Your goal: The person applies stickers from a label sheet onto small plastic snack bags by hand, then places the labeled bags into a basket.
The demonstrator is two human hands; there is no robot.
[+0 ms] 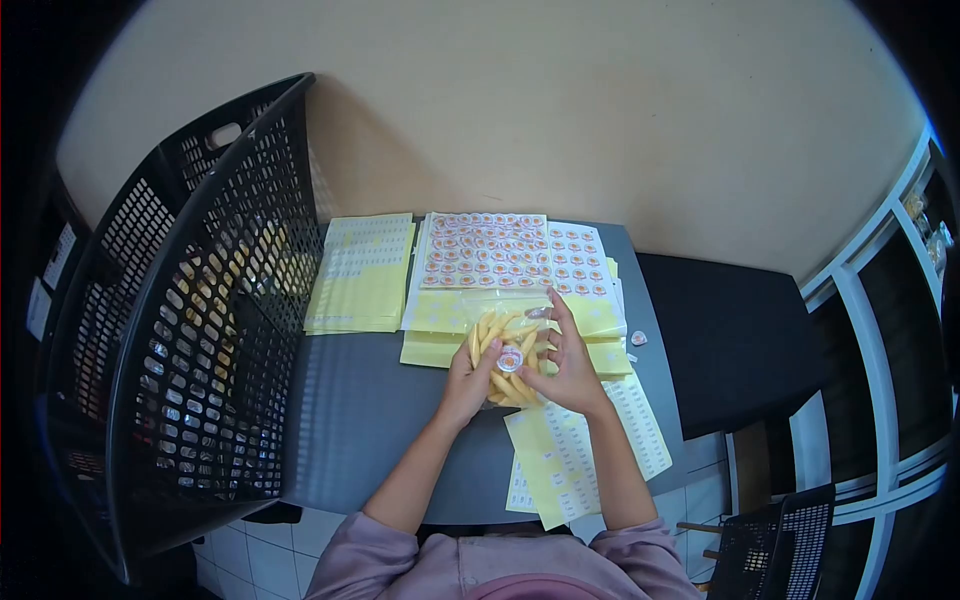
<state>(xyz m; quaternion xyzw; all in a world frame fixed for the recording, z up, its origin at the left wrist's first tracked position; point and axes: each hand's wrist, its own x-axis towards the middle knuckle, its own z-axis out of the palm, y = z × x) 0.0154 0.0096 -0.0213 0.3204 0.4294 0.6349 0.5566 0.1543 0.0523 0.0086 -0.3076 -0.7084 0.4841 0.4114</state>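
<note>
A clear plastic bag of yellow stick-shaped snacks (506,388) is held above the table, in front of the sticker sheets. On the bag's front sits a round white sticker (510,359) with an orange centre. My left hand (466,388) grips the bag's left side, thumb beside the sticker. My right hand (570,372) holds the right side, its thumb at the sticker's lower edge and its fingers curved along the bag's edge. Behind the bag lie sheets of round stickers (485,243) on yellow backing.
A large black perforated basket (215,330) holding packed bags stands at the left. Yellow label sheets (362,270) lie at the table's back left, and more label sheets (570,460) by my right forearm. A loose sticker (639,339) is near the right edge of the grey table (370,430).
</note>
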